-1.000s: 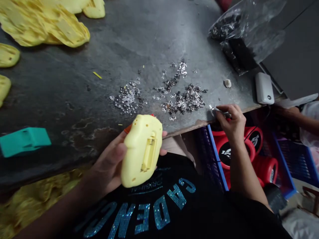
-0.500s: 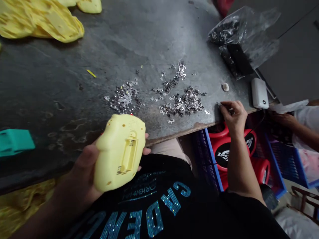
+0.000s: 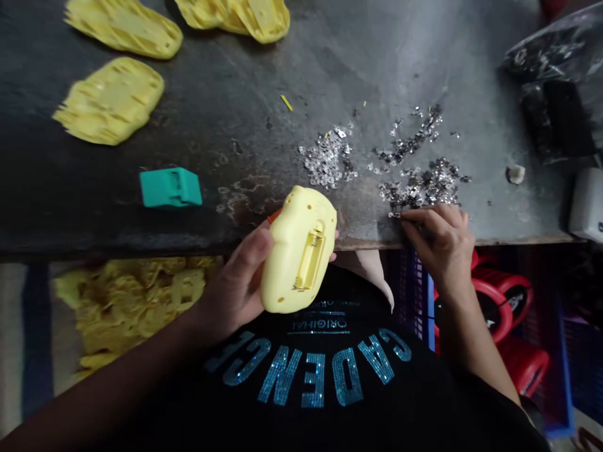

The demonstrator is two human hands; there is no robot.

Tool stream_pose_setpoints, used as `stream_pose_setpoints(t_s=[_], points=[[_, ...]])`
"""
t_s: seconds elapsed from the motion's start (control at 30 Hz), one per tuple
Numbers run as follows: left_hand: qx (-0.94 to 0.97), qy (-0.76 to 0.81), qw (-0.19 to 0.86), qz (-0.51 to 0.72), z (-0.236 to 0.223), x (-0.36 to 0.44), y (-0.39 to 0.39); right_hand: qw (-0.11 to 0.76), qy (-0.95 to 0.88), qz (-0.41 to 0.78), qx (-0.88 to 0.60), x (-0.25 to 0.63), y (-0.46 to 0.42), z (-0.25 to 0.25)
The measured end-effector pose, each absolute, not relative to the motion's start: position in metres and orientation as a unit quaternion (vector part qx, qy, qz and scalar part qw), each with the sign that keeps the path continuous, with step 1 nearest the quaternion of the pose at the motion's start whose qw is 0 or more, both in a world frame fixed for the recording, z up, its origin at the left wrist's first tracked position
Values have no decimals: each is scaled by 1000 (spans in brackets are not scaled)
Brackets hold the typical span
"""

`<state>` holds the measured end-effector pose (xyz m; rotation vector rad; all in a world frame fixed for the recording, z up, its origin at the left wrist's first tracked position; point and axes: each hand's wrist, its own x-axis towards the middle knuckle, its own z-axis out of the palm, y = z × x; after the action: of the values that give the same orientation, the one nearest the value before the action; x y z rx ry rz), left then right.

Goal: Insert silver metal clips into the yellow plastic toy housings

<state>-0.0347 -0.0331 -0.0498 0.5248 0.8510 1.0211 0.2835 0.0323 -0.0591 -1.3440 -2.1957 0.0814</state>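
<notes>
My left hand [image 3: 245, 270] is wrapped round a pale yellow plastic toy casing [image 3: 299, 257], tilted with its back facing up. An open battery compartment [image 3: 308, 258] shows there, with small metal springs at its ends and no batteries inside. A bit of red-orange [image 3: 274, 216] peeks out at the casing's left edge. On the table near the front edge, my right hand [image 3: 440, 235] has thumb and forefinger pinched at a small shiny metal contact plate [image 3: 394, 215]. Beside it lies a heap of such plates [image 3: 433, 182]; another pile of small metal pieces [image 3: 327, 157] is further left.
A green block [image 3: 170, 187] and yellow shell parts [image 3: 113, 100] lie on the grey table [image 3: 226, 107] at left. Bagged metal parts [image 3: 551, 53], a white lump [image 3: 516, 174] and a white device [image 3: 586, 204] are right. Below are yellow parts [image 3: 141, 301] and a blue crate [image 3: 426, 301] holding red items.
The view has swung left. My right hand has moved from the bare table right of the heap to a plate at its front edge. The casing stays in my left hand.
</notes>
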Motion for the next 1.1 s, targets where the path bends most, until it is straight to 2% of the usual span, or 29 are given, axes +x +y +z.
stream_pose_setpoints(t_s=[0.17, 0.47, 0.63, 0.77, 0.93, 1.1], points=[[220, 352, 764, 494, -47, -48, -37, 280, -834, -16, -476, 263, 54, -56], [207, 354, 762, 500, -48, -62, -40, 142, -861, -49, -485, 218, 107, -62], [199, 362, 769, 488, -50, -67, -39, 175, -877, -19, -446, 238, 87, -59], [200, 364, 772, 481, -52, -66, -34, 212, -834, -25, -509, 252, 98, -55], [196, 386, 759, 486, -51, -64, -33, 168, -837, -35, -520, 237, 121, -57], [186, 374, 765, 491, -52, -63, -34, 129, -860, -46, -491, 232, 91, -54]])
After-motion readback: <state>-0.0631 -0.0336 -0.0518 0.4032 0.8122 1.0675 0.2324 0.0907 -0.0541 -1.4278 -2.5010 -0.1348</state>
